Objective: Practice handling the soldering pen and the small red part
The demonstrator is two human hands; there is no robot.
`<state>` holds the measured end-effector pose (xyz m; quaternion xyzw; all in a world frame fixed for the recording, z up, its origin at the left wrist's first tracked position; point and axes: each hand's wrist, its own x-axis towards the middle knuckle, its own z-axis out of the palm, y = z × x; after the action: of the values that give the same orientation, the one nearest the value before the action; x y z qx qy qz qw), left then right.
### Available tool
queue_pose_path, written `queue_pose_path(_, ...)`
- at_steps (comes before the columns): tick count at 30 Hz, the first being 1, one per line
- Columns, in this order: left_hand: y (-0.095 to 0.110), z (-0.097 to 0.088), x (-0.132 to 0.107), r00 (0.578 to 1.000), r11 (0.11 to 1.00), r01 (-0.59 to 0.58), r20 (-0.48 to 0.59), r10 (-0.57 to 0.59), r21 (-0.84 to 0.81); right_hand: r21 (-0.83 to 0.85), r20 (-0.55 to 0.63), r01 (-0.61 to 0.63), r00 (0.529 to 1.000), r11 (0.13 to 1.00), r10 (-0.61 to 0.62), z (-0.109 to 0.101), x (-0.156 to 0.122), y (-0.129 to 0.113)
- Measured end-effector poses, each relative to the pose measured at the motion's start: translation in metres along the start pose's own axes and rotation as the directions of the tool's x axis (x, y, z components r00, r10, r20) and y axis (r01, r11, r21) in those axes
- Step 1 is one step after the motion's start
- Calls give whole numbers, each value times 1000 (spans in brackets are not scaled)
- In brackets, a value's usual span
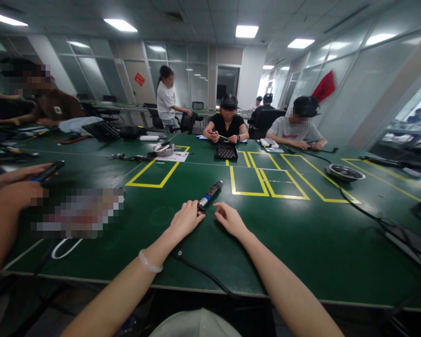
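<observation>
A black electric screwdriver (209,195) with a blue band lies on the green table (287,243), pointing away to the right. My left hand (186,218) rests knuckles-up on the table with its fingers curled at the tool's near end, touching it. My right hand (228,218) lies just right of the tool, fingers loosely bent, thumb and forefinger close together, holding nothing that I can see. A pale bracelet (149,262) sits on my left wrist. A black cable (203,274) runs from under my left arm toward the table's near edge.
Yellow taped boxes (266,180) mark the table ahead. A black tray (226,150) and a metal bowl (344,172) lie farther off, with cables (372,210) at right. Several people sit across the table; another person's arm and hand with a phone (47,171) are at left.
</observation>
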<state>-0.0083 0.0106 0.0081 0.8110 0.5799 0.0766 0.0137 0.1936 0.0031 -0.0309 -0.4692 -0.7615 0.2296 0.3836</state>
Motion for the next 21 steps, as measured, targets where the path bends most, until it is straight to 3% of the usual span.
queue_pose_path(8, -70, -8, -3, 981, 981, 193, 18, -193, 20, -4, 14, -3, 1000, 1000, 3, 1, -1, 2)
queue_pose_path(16, -139, -14, -9, 917, 915, 399, -4, -399, 62, -12, 9, 0, 1000, 1000, 0, 1, -1, 3)
queue_pose_path(21, -165, -12, -11, 878, 875, 478, -28, -477, 81, -11, 10, 7, 1000, 1000, -7, 3, -1, 4)
